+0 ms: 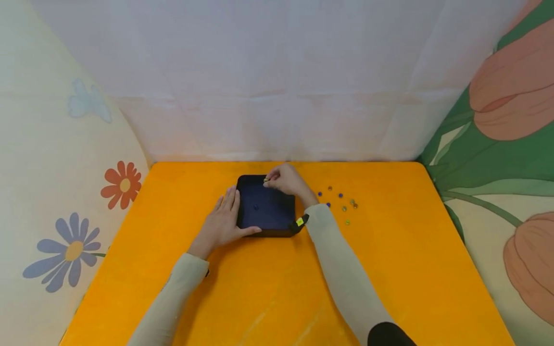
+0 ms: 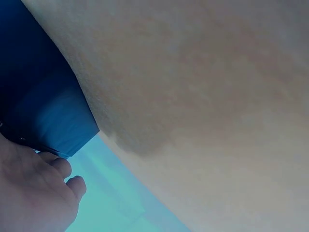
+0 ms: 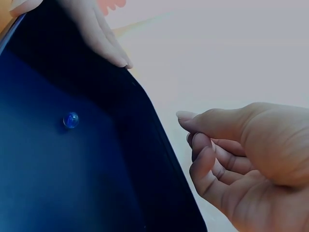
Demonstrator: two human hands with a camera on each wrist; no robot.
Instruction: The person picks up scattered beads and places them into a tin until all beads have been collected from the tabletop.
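A dark blue tray (image 1: 277,211) with raised black walls sits on the table, and one blue glass marble (image 3: 71,120) lies on its floor. My left hand (image 1: 222,223) rests against the tray's left side, fingers straight along that wall and thumb stretched over the front rim. In the left wrist view, fingers (image 2: 60,166) lie beside the tray's wall (image 2: 72,130). Over the far right part of the tray, my right hand (image 1: 285,180) pinches a small yellowish marble (image 1: 266,180) between thumb and fingertips. That marble is hidden by the fingers in the right wrist view.
Several loose marbles (image 1: 344,208), blue, greenish and amber, lie scattered on the yellow table (image 1: 389,269) right of the tray, beyond the right wrist. A white cloth (image 1: 277,96) hangs behind the table's far edge, with flower-printed cloths at both sides.
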